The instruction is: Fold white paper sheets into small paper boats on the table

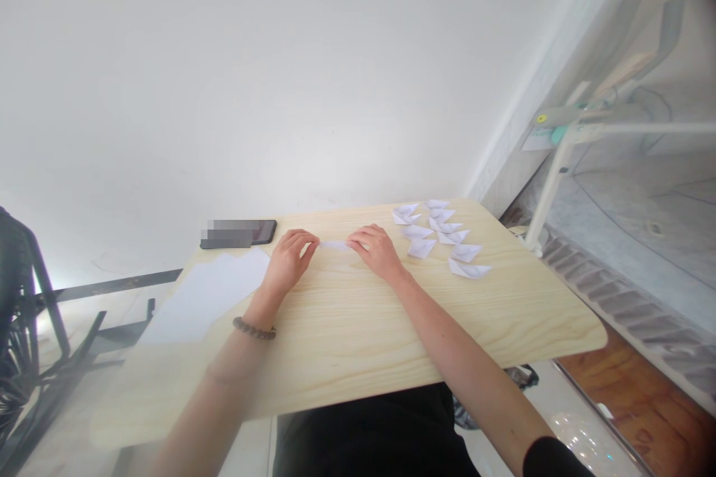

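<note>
A narrow strip of folded white paper (334, 245) stretches between my two hands, just over the tabletop. My left hand (291, 253), with a beaded bracelet on its wrist, pinches the strip's left end between thumb and fingers. At the right end, my right hand (374, 244) grips it the same way. The fingers hide both ends of the strip. To the right of my right hand lie several folded paper boats (421, 247) in loose rows. Left of my left hand, white paper sheets (206, 291) lie spread and overlapping.
A light wooden table (335, 343) stands against a white wall (313, 89). A dark phone (262, 232) lies at its back left. Beyond the left edge is a black chair-like frame (39, 276). A white metal frame (551, 194) stands beyond the right edge.
</note>
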A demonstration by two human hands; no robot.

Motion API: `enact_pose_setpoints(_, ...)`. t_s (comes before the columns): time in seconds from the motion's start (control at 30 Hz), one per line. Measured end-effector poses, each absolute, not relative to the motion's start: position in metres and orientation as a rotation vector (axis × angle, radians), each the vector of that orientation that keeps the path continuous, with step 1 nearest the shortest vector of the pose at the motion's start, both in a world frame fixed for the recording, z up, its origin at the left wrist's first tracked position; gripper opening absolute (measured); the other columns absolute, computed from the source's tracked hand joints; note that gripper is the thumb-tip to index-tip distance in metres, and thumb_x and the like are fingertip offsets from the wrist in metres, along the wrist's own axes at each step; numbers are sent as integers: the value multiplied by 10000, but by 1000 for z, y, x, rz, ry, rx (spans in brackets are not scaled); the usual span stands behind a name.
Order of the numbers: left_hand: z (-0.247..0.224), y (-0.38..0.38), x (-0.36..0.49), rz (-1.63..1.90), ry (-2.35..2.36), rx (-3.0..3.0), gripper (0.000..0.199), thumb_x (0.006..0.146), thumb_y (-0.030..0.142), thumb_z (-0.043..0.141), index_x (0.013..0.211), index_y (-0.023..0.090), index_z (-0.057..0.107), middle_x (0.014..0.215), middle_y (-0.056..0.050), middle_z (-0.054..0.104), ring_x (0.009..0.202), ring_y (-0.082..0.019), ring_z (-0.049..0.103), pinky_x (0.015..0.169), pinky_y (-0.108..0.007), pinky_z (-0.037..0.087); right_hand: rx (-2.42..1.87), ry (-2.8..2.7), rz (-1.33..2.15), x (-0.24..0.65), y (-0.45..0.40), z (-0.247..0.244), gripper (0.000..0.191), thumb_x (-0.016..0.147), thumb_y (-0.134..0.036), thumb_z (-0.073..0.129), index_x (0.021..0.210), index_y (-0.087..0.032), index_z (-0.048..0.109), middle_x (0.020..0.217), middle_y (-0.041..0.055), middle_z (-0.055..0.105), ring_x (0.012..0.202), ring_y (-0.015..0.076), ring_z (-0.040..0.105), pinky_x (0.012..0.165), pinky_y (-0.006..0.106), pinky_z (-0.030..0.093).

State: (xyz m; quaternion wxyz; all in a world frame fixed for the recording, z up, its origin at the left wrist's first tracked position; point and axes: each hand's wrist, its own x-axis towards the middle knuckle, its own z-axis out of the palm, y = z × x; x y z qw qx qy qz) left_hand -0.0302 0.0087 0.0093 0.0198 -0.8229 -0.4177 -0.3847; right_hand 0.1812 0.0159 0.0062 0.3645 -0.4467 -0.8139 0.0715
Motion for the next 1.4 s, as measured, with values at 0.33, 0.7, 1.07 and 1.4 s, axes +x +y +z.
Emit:
enact_pose_setpoints(0.33,9,0,-16,-1055,-1196,-2633,164,795,222,454,910,195,568,900,-48,607,899,-172,516,830,-346,378,-1033,-2149,150,168,9,4,188,814,-295,456,817,-212,625,821,16,612,824,137,476,796,271,322)
enact_pose_setpoints(0.7,11,-1,-13,-950,-1148,-2639,155,816,193,420,876,192,563,871,-46,611,893,-171,511,830,-344,358,-998,-2152,80,164,8,1,163,792,-265,479,723,-186,603,730,22,593,775,138,479,748,280,333)
enact_pose_setpoints(1.07,16,1,-19,-976,-1218,-2572,160,820,199,406,831,194,566,839,-39,611,868,-172,504,821,-350,343,-961,-2188,0,163,10,5,147,778,-179,463,736,-189,603,736,17,590,782,134,475,745,271,327)
enact_pose_setpoints(1.4,18,3,-30,-993,-1275,-2493,156,817,196,409,806,190,565,820,-35,608,831,-166,503,802,-337,344,-1016,-2161,4,175,14,3,154,768,-170,460,698,-184,596,724,19,585,755,130,482,726,255,358)
